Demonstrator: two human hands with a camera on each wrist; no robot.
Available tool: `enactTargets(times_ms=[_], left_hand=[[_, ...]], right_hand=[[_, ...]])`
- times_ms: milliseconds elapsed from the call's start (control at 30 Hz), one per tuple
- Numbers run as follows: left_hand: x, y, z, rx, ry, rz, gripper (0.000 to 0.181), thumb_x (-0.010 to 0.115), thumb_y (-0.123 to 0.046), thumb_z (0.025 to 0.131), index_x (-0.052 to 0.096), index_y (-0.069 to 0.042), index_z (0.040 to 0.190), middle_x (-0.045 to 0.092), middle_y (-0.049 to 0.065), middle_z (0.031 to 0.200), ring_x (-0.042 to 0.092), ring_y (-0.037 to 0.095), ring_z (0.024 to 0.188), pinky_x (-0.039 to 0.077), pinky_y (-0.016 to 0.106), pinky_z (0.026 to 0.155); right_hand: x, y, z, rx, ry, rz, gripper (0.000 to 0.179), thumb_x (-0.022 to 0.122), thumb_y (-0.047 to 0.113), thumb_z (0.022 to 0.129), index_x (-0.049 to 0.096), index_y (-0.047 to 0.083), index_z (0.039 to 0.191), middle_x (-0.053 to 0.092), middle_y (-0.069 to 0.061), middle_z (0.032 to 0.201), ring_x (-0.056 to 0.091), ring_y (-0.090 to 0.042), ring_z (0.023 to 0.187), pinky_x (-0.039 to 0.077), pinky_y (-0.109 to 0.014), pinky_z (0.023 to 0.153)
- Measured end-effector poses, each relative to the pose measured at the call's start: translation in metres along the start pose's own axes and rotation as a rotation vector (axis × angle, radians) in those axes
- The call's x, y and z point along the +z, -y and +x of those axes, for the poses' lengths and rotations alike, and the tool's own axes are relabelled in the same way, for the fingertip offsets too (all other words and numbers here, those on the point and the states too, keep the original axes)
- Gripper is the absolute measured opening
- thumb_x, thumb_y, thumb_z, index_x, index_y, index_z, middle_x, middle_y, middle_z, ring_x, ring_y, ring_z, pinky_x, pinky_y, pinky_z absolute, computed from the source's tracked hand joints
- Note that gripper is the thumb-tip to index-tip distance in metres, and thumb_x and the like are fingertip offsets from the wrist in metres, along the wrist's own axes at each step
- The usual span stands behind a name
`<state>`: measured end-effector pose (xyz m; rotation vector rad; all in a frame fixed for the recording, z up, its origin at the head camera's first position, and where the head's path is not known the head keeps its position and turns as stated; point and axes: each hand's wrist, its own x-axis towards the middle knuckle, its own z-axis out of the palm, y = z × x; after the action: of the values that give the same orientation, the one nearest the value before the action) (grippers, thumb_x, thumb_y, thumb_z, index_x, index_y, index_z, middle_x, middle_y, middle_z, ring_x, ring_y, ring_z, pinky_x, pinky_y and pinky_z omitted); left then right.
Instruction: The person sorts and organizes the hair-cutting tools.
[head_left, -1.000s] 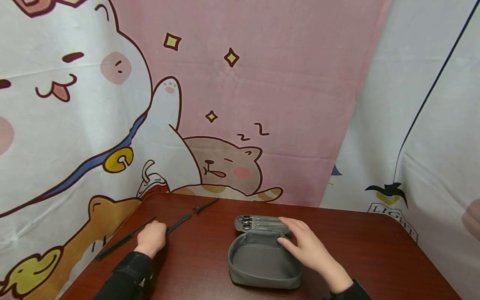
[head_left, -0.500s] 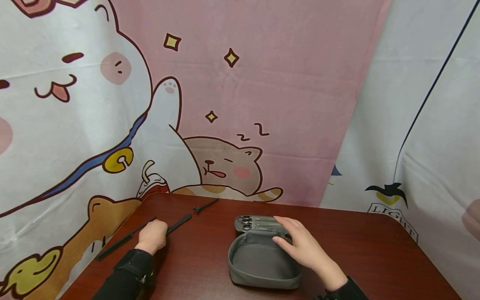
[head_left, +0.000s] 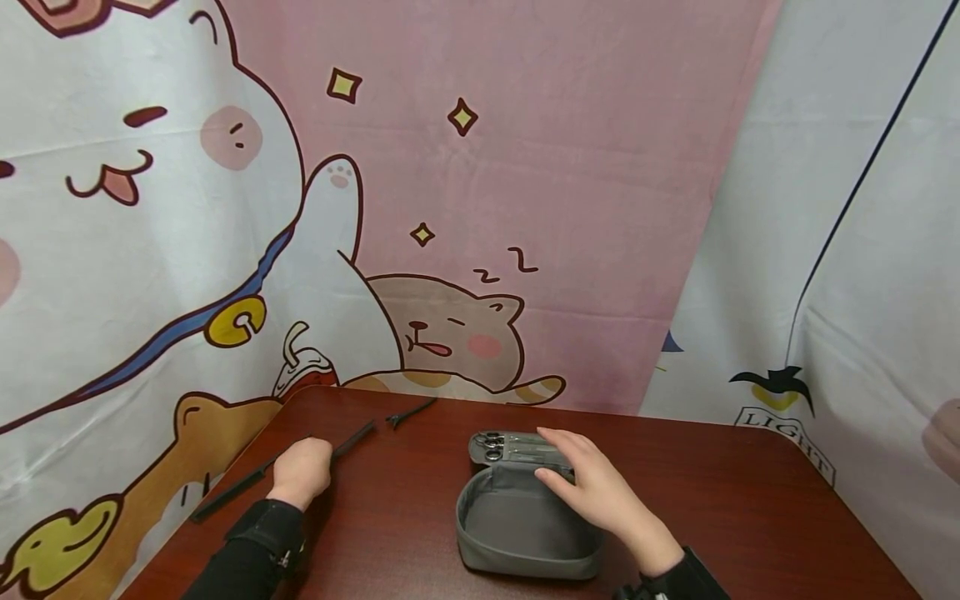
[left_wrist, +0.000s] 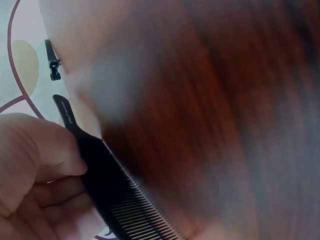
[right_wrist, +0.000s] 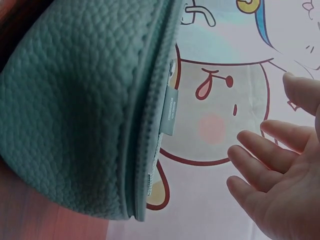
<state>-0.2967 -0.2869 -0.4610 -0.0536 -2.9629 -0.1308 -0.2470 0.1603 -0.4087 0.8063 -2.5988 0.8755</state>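
Observation:
My left hand (head_left: 302, 472) is at the left side of the table and pinches a black comb (left_wrist: 107, 167) by its toothed part. The comb's handle points away to the upper right in the head view. Beside that hand lies another long, thin dark tool (head_left: 232, 494), partly hidden by the hand. My right hand (head_left: 600, 487) hovers with spread fingers over the right side of an unzipped grey-green case (head_left: 528, 557). Its lid (head_left: 517, 440) is laid back and holds small metal tools, including scissors (head_left: 492, 446), under clear plastic. The case's bottom part has nothing inside.
A small dark hair clip (head_left: 411, 412) lies near the table's back edge, beyond the comb's handle. The reddish-brown table (head_left: 720, 500) reaches to a cartoon-printed cloth (head_left: 570, 167) hanging behind it.
My right hand has shifted slightly left over the case. The comb in my left hand has moved a little, its handle end drawing back to the left. The case stays in place.

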Motion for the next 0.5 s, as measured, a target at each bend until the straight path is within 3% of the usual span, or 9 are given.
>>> enactTargets(times_ms=[233,500], left_hand=[[-0.0015,0.0011,-0.004,-0.006,-0.079,-0.021,0.016,0.064,0.006,0.081,0.064,-0.007,0.073,0.066,0.015,0.079,0.064,0.035,0.068,0.052,0.05,0.053],[-0.0079,-0.005,-0.0074,-0.006,-0.141,-0.071,0.012,0.067,0.008,0.077,0.064,-0.003,0.073,0.061,0.011,0.069,0.061,0.03,0.062,0.049,0.044,0.051]], right_hand=[[0.0015,0.0021,0.0001,0.005,0.022,0.034,0.053,0.067,0.032,0.096,0.052,0.011,0.142,0.055,-0.01,0.138,0.049,-0.035,0.128,0.042,-0.058,0.099],[0.0076,0.0035,-0.0011,-0.028,-0.03,0.08,0.052,0.068,0.028,0.095,0.053,0.008,0.141,0.056,-0.009,0.137,0.053,-0.032,0.125,0.044,-0.056,0.097]])
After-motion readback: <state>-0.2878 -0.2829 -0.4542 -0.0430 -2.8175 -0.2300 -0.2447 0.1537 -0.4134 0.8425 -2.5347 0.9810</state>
